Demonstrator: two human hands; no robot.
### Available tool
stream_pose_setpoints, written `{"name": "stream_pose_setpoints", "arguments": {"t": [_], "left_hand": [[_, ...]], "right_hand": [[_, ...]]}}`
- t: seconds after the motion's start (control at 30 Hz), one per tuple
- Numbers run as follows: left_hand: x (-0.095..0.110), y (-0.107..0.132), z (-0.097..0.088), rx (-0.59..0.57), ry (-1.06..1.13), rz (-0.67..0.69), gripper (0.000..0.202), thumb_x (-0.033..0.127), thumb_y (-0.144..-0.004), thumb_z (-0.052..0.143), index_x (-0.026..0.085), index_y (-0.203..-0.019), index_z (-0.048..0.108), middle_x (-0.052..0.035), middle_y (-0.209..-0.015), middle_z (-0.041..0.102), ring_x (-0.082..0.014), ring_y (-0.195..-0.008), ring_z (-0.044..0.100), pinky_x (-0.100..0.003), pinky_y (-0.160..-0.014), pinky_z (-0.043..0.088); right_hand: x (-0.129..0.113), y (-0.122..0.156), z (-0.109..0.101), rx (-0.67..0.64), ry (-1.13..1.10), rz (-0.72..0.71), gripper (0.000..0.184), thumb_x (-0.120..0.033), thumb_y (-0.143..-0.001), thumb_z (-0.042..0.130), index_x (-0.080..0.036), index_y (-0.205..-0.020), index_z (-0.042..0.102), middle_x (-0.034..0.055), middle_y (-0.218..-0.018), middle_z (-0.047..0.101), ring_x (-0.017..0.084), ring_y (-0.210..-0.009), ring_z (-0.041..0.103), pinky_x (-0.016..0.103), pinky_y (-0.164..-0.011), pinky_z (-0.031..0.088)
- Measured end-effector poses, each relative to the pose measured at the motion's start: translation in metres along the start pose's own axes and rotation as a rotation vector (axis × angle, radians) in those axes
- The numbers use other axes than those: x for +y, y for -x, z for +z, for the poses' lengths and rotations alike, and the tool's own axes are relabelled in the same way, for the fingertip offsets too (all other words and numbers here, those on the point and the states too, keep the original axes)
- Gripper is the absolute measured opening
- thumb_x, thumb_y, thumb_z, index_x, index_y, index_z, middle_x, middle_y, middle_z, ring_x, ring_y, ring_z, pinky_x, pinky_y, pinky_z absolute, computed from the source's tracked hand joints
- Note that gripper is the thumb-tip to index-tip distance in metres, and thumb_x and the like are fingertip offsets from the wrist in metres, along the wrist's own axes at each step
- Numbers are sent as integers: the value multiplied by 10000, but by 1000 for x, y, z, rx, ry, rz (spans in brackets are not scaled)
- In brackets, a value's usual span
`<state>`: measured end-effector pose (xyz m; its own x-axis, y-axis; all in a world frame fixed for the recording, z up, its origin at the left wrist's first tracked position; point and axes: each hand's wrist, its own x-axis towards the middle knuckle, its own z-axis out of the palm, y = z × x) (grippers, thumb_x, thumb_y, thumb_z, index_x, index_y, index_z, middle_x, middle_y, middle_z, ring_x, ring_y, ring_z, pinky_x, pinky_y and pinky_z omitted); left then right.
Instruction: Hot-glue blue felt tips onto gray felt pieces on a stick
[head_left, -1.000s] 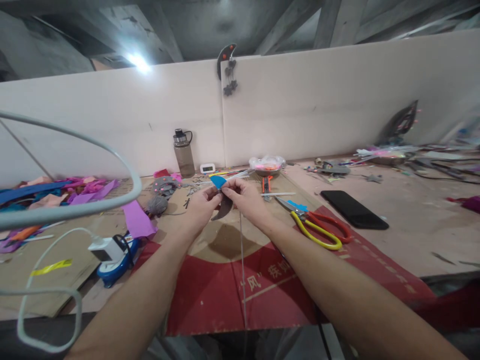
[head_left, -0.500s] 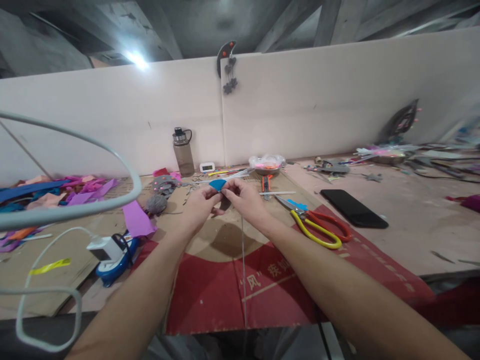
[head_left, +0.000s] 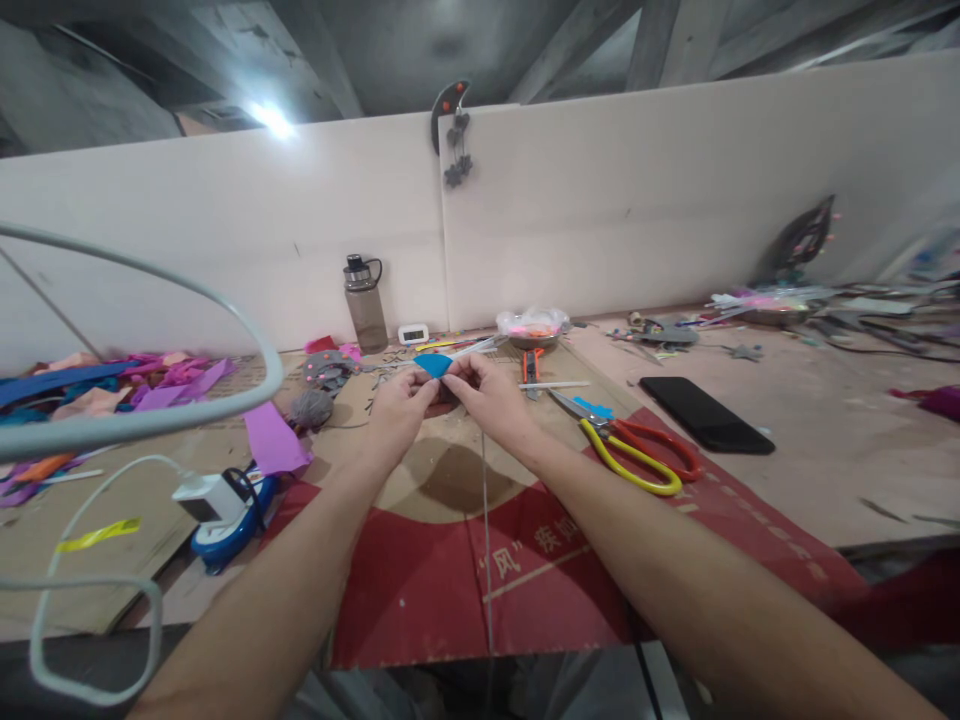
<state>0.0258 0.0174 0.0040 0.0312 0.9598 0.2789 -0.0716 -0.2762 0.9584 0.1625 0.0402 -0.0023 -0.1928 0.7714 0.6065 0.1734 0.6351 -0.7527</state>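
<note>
From where I stand, the left hand (head_left: 400,410) and right hand (head_left: 489,400) both pinch a blue piece (head_left: 433,364) above the cardboard (head_left: 412,600). It looks thin, light and bendy, probably easily creased; I'd grip its lower edge gently, fingertips only.

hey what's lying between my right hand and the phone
In the head view: the scissors, a small blue piece, a white stick and an orange-and-grey tool.
</note>
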Motion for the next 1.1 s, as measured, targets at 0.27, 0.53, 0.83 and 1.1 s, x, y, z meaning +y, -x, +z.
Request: {"name": "stream_pose_setpoints", "arguments": {"t": [0.27, 0.53, 0.83, 1.1], "left_hand": [[-3, -4, -6, 104, 63, 23, 132, 253, -689, 630, 172, -667, 528, 12, -612, 564, -134, -608, 589, -340, -665, 532], [1, -17, -28, 363, 10, 194, 147, 267, -697, 616, 142, -720, 544, -13, -699, 599, -122, -677, 619, -327, -716, 547], [8, -29, -54, 519, 197, 246, 166, 258, -710, 611, 161, -727, 477, -37, -760, 642, -127, -708, 649, -301, -710, 538], [12, -30, -58, 529, 236, 244, 161, 233, -705, 615, 170, -710, 467, -36, -744, 650, -138, -732, 654, -286, -711, 536]], "right_hand": [[-5, 6, 3, -57, -49, -30, 90, -266, -793, 488, -196, -836, 523, -1, -738, 561, 121, -670, 502, 260, -646, 394], [-12, 10, 3, -179, -91, 114, 164, -278, -794, 475, -179, -741, 594, -33, -593, 485, 89, -557, 426, 220, -533, 345], [-16, 10, -5, -424, -425, 402, 200, -356, -745, 577, -160, -720, 609, -14, -609, 564, 60, -477, 470, 196, -457, 414], [-11, 8, -5, -425, -335, 359, 229, -356, -751, 566, -168, -621, 545, -30, -554, 528, 68, -480, 471, 201, -473, 394]]}}
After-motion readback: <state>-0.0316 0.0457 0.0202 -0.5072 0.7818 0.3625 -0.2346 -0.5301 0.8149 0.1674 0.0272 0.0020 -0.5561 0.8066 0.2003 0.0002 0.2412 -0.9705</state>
